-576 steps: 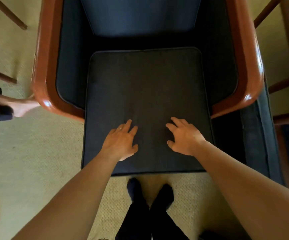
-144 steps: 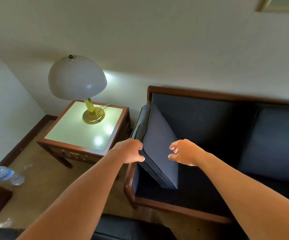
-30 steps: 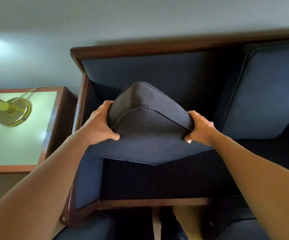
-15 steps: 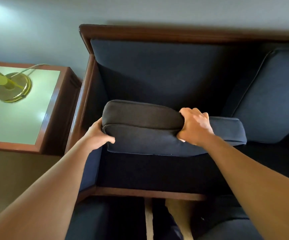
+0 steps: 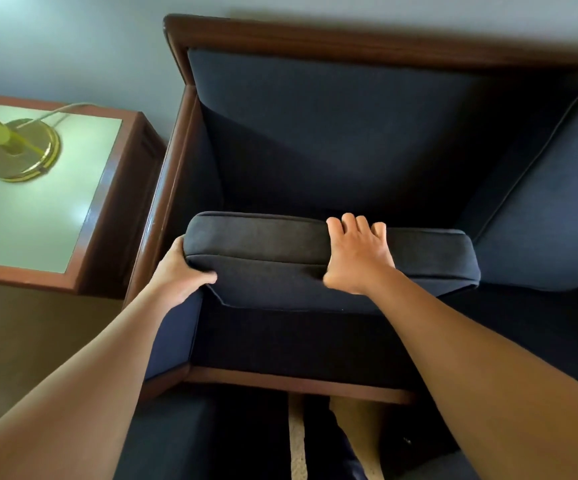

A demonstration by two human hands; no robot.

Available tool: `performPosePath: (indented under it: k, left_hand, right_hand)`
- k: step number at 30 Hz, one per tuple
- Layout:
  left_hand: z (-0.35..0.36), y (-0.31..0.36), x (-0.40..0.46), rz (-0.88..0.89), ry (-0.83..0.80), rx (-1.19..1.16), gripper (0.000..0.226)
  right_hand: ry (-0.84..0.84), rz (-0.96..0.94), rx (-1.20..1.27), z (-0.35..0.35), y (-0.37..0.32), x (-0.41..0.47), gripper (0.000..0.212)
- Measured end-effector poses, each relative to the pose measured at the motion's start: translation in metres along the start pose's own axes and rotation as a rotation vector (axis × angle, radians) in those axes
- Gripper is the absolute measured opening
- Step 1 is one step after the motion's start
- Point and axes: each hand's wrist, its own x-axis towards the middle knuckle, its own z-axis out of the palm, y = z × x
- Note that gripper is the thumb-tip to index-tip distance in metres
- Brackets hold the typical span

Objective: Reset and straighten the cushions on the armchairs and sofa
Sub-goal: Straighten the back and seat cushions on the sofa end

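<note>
Fingers (image 5: 357, 225) grip cushion (image 5: 273, 268), long axis left-right.

- The room is dim, with soft light coming from the upper left; the wall (image 5: 73, 46) is brightest there.
- White glare patches sit on the glossy counter (image 5: 38, 209), and the brass lamp base (image 5: 21, 150) glints.
- The navy sofa (image 5: 332, 140) is underexposed; its seat recess falls into near-black shadow.
- The cushion (image 5: 263, 244) catches light on its upper face.
- Wide-angle distortion bends the sofa frame and stretches both forearms at the lower corners, where detail is soft.
</note>
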Motion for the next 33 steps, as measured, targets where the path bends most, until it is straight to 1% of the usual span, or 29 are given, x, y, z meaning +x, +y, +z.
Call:
performPosePath:
  k: [3, 5, 6, 8, 10, 13, 14, 17, 20, 23, 33]
  left_hand:
    - [-0.009, 0.006, -0.004, 0.147, -0.031, 0.342, 0.107]
    - [-0.008, 0.015, -0.001, 0.242, -0.021, 0.618, 0.131]
    - [-0.004, 0.02, 0.0, 0.3, -0.001, 0.773, 0.138]
    - [0.005, 0.032, 0.001, 0.434, 0.045, 1.028, 0.144]
    - [0.016, 0.044, 0.002, 0.546, 0.036, 1.16, 0.143]
    - [0.043, 0.065, -0.001, 0.703, -0.041, 1.246, 0.136]
    - [0.053, 0.071, -0.001, 0.729, -0.065, 1.258, 0.135]
    - [0.066, 0.084, 0.003, 0.716, -0.079, 1.277, 0.132]
    - [0.058, 0.097, 0.015, 0.701, -0.087, 1.284, 0.119]
    - [0.052, 0.113, 0.03, 0.703, -0.099, 1.294, 0.108]
    - [0.034, 0.183, 0.097, 0.696, -0.046, 1.303, 0.102]
  right_hand:
    - [-0.088, -0.062, -0.008, -0.007, 0.014, -0.001, 0.105]
    - [-0.097, -0.062, -0.032, -0.007, 0.03, -0.007, 0.115]
    - [-0.092, -0.052, -0.042, -0.005, 0.037, -0.011, 0.119]
    - [-0.072, -0.043, -0.06, -0.001, 0.048, -0.017, 0.123]
    - [-0.049, -0.047, -0.08, 0.003, 0.056, -0.02, 0.124]
    - [-0.024, -0.045, -0.097, 0.007, 0.072, -0.024, 0.126]
    - [-0.019, -0.042, -0.1, 0.008, 0.076, -0.025, 0.125]
    - [-0.008, -0.043, -0.099, 0.007, 0.084, -0.021, 0.119]
    - [-0.004, -0.054, -0.055, -0.001, 0.085, -0.005, 0.108]
    - [-0.006, -0.079, -0.022, -0.011, 0.09, 0.017, 0.102]
    - [0.041, -0.122, -0.007, -0.052, 0.109, 0.112, 0.092]
